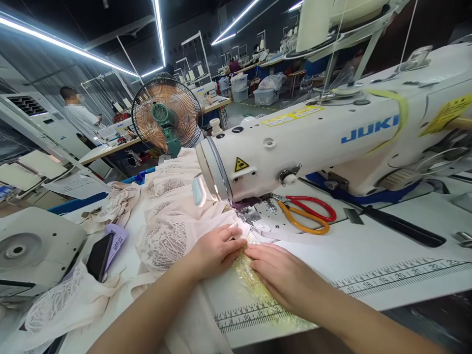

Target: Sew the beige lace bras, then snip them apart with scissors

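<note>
Both hands rest on the table just in front of the needle area of a white sewing machine (313,137). My left hand (217,248) presses pale pink fabric, its fingers bent and closed on the cloth edge. Beside it, fingertips nearly meeting, my right hand (282,270) pinches the same edge near the presser foot (254,216). The fabric belongs to a lace bra (167,243) spread to the left, with more bras (177,169) heaped behind it. Clear yellowish tape or film (252,280) covers the table under my hands.
Red and orange-handled scissors (308,214) lie right of the needle, near a black-handled tool (401,226). A printed ruler (398,275) runs along the front edge. At left are a phone (99,255) and another machine (35,250). A fan (165,115) and a person (77,113) are behind.
</note>
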`<state>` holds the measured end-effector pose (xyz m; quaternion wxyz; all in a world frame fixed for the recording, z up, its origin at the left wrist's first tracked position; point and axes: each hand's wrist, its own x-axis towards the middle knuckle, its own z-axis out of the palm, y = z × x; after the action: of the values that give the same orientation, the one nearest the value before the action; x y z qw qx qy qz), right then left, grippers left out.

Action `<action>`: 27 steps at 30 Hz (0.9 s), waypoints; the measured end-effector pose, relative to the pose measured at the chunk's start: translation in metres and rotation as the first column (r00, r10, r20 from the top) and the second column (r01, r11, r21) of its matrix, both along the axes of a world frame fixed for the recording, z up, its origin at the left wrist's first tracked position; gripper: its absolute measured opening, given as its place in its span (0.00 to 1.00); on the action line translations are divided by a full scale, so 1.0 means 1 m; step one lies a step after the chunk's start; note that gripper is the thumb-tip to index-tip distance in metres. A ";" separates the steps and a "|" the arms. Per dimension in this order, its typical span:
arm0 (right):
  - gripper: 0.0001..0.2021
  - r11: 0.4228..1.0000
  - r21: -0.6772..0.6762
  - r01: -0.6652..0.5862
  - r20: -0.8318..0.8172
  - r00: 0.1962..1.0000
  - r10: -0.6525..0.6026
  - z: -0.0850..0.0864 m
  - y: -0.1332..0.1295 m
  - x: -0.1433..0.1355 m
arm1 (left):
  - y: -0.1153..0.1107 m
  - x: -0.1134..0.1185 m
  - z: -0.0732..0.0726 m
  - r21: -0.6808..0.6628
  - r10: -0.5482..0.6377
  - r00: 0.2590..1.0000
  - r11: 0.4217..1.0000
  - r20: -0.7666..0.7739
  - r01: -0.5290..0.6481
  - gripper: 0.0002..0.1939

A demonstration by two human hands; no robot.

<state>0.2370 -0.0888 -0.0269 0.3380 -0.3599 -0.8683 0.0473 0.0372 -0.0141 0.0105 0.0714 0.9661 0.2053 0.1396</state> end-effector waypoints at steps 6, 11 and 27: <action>0.13 0.999 -0.037 -0.003 0.007 1.000 0.004 0.000 -0.001 0.000 | 0.004 0.000 0.001 -0.009 -0.018 1.000 1.000 -0.006 0.018 0.13; 0.13 1.000 -0.020 0.002 -0.003 1.000 -0.002 0.000 -0.001 0.000 | 0.012 -0.002 0.000 0.019 0.006 1.000 1.000 -0.017 -0.006 0.14; 0.14 0.999 -0.029 -0.012 -0.004 1.000 0.012 -0.002 -0.002 0.002 | 0.025 -0.008 -0.004 0.025 0.027 1.000 0.999 0.006 -0.027 0.15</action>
<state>0.2386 -0.0912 -0.0286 0.3339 -0.3594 -0.8691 0.0628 0.0291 0.0112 0.0064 0.0577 0.9636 0.2165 0.1457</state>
